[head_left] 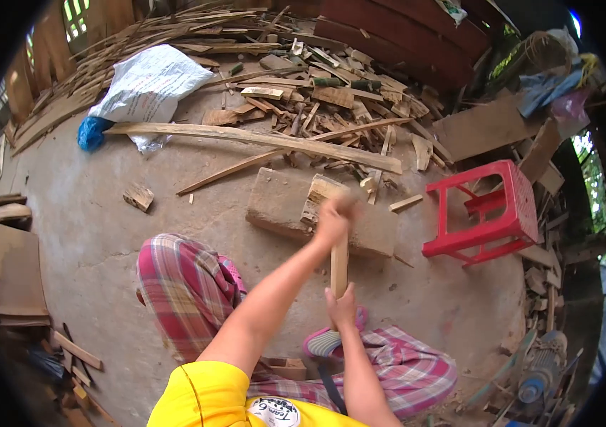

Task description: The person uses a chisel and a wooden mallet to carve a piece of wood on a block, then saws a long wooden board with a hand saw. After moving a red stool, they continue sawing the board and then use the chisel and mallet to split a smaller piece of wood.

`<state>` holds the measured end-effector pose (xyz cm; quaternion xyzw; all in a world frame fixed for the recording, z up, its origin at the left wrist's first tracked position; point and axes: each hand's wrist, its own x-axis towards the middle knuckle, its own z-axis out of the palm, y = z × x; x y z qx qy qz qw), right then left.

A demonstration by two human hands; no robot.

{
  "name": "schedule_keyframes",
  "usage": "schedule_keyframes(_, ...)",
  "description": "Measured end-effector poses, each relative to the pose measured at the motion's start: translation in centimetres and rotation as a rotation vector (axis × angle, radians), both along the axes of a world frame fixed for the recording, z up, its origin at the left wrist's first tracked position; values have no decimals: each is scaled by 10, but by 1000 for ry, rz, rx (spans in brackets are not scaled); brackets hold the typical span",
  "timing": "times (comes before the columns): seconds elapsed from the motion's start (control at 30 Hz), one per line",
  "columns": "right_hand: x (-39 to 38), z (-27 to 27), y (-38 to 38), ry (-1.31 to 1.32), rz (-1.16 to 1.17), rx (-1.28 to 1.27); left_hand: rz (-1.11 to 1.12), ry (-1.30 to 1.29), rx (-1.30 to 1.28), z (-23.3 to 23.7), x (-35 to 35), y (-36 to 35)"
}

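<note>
A short, flat wooden piece (339, 267) runs between my two hands, one end toward me. My right hand (341, 307) is closed round its near end. My left hand (333, 222) is curled at the far end, over the brick-like block. A brown blur beside the left fingers hides what is there. Beneath that hand a rough, splintered wood chunk (319, 191) rests on a long grey-brown block (274, 203). Below the right hand are a pink-edged sandal (322, 344) and a dark strip (331, 388).
A red plastic stool (481, 210) lies on its side at right. A long plank (260, 140) crosses the floor beyond the block, before a heap of scrap wood (324, 96). A white sack (153, 82) lies at left. A motor (541, 366) stands lower right.
</note>
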<state>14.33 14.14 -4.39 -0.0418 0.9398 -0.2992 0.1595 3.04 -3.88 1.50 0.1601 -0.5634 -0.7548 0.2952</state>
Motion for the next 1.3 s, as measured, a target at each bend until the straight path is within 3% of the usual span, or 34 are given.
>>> schedule_keyframes(0.03,0,3,0,-46,-14,-29,81,-69,273,-19,-8,-29)
schedule_keyframes(0.07,0,6,-3,-47,-21,-49,251,-105,437,-2,-3,-60)
schedule_keyframes(0.1,1,8,-4,-71,-25,-52,306,-55,593,-14,-4,-94)
schedule_keyframes(0.13,0,9,-6,-93,-30,-51,401,-9,606,-9,5,-117)
schedule_keyframes(0.2,2,1,-9,-51,-58,-99,395,99,464,12,24,-136)
schedule_keyframes(0.27,5,-8,-7,-10,-86,-134,339,171,509,24,24,-124)
schedule_keyframes(0.37,0,-6,-4,-25,-74,-149,228,126,324,48,23,-96)
schedule_keyframes(0.53,8,29,-11,-48,-128,-265,125,1,4,27,24,-65)
schedule_keyframes(0.6,7,43,-8,-16,-117,-283,146,176,-20,41,26,-48)
schedule_keyframes(0.63,6,50,-5,13,-121,-311,104,55,-187,28,25,-50)
schedule_keyframes(0.7,5,63,3,14,-149,-387,82,48,-287,23,27,-39)
schedule_keyframes(0.87,8,88,24,8,-232,-526,68,71,-373,17,30,-27)
schedule_keyframes(0.97,18,141,19,-103,-334,-508,49,92,-384,12,26,-22)
schedule_keyframes(1.03,21,167,19,66,-364,-576,5,113,-382,11,28,-23)
schedule_keyframes(1.1,19,200,13,359,-211,-713,27,104,-397,10,27,-25)
schedule_keyframes(1.13,16,213,6,351,-222,-701,35,98,-416,7,29,-21)
schedule_keyframes(1.2,7,230,-8,797,69,-996,27,96,-423,4,29,-16)
schedule_keyframes(1.27,5,190,0,790,2,-859,51,113,-461,7,27,-18)
schedule_keyframes(1.3,1,155,4,767,168,-519,63,109,-478,9,28,-16)
